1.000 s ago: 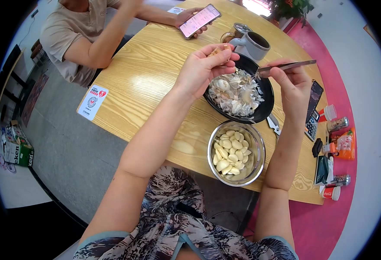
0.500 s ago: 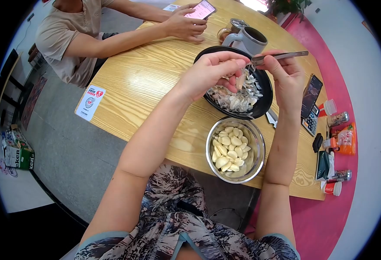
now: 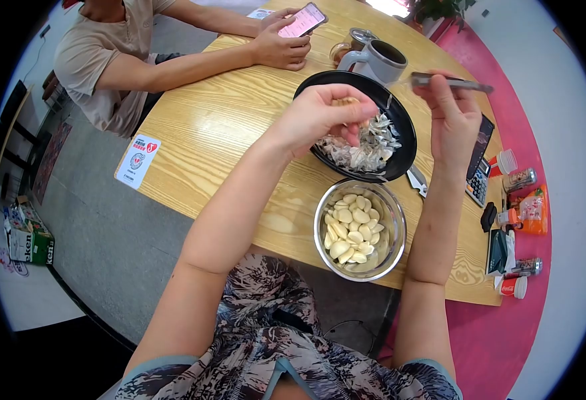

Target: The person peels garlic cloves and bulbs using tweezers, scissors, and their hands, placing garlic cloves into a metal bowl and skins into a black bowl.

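My left hand [image 3: 333,117] is closed above a black bowl [image 3: 410,143], with a tan garlic clove [image 3: 346,101] partly showing among its curled fingers. Papery garlic skins [image 3: 373,150] lie inside that bowl. Up and to the right, my right hand [image 3: 450,110] grips a slim metal tool [image 3: 466,85]; its left end is blurred, so its exact kind is unclear. Nearer to me stands a steel bowl [image 3: 400,237] of peeled garlic cloves [image 3: 353,230].
A grey mug [image 3: 381,63] and a glass jar [image 3: 360,38] stand behind the black bowl. Across the wooden table [image 3: 200,127], another person's hands [image 3: 286,47] hold a phone [image 3: 303,21]. Scissors [image 3: 416,181], a calculator [image 3: 478,187] and small containers [image 3: 520,180] lie to the right.
My right hand has moved right with the metal tool, away from my left hand. My left hand stays over the black bowl, its fingers drawn in more.
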A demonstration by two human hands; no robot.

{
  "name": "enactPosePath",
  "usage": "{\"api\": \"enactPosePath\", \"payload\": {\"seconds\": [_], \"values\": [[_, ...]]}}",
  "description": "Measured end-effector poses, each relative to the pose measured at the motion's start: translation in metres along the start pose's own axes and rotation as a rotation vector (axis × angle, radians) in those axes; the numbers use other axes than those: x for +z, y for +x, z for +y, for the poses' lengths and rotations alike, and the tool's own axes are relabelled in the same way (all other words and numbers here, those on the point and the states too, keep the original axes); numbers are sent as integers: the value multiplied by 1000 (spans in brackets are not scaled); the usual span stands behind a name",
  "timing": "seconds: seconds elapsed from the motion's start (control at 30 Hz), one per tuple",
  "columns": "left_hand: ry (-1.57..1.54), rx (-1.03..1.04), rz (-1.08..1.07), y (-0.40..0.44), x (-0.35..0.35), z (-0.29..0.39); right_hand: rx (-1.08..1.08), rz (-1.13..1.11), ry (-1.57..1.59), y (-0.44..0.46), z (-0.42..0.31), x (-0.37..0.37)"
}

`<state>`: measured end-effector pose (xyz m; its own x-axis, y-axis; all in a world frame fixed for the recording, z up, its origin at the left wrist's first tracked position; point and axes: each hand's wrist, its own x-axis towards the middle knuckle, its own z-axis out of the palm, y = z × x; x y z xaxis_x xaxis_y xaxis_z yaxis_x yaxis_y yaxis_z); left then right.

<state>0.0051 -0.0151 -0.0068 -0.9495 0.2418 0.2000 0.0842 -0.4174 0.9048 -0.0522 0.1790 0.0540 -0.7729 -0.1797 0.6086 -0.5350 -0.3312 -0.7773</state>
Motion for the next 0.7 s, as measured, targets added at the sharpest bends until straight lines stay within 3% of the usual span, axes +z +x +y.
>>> {"api": "enactPosePath", "payload": {"seconds": [0.03,0.1,0.17,0.27,0.47,0.7], "values": [[-61,28,24,0,-2,1,1,-1,0,-2,2,-1],[-125,11,43,-1,-3,3,201,-300,-771,-7,7,0],[-171,19,73,-1,-3,4,220,-256,-710,-10,3,15],[-197,12,115,-3,-1,7,97,-177,-274,-14,-10,27],[-196,16,123,-2,-2,6,21,-294,-227,-20,-11,32],[-215,39,54,-3,-3,4,98,-226,-204,-22,-7,32]]}}
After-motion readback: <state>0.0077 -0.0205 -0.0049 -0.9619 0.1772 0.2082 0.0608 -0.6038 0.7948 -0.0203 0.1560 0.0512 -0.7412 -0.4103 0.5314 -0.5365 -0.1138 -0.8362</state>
